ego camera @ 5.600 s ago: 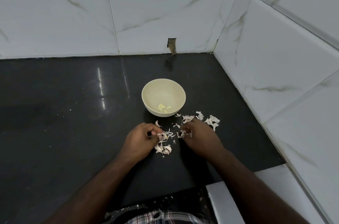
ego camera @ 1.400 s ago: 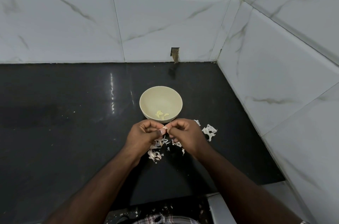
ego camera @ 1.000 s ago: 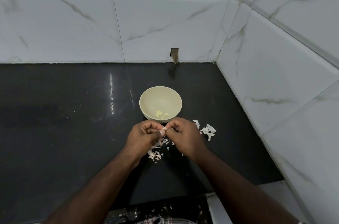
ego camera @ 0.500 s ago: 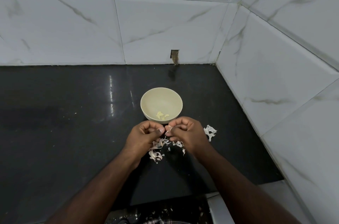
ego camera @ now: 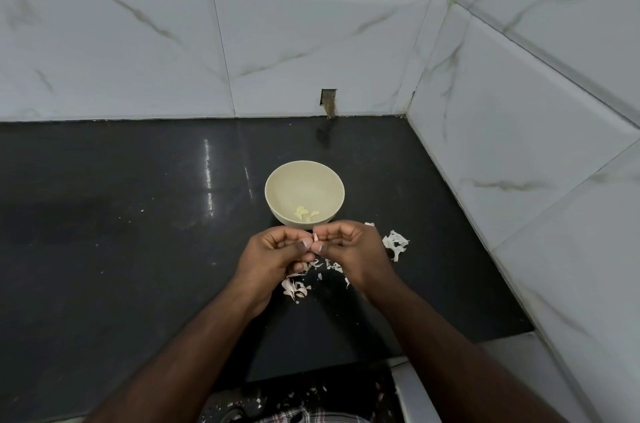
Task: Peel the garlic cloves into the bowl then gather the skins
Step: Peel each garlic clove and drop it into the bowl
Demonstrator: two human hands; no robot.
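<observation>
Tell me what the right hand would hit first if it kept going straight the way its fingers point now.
The right hand points left, so it would first meet the garlic clove pinched between both hands, then the left hand just past it. They already look in contact, though depth is hard to judge.

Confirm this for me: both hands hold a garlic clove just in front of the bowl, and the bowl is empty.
Not quite. The head view shows both hands, left hand and right hand, pinching a garlic clove just in front of the bowl, but the bowl is not empty: a few peeled cloves lie in it.
</observation>
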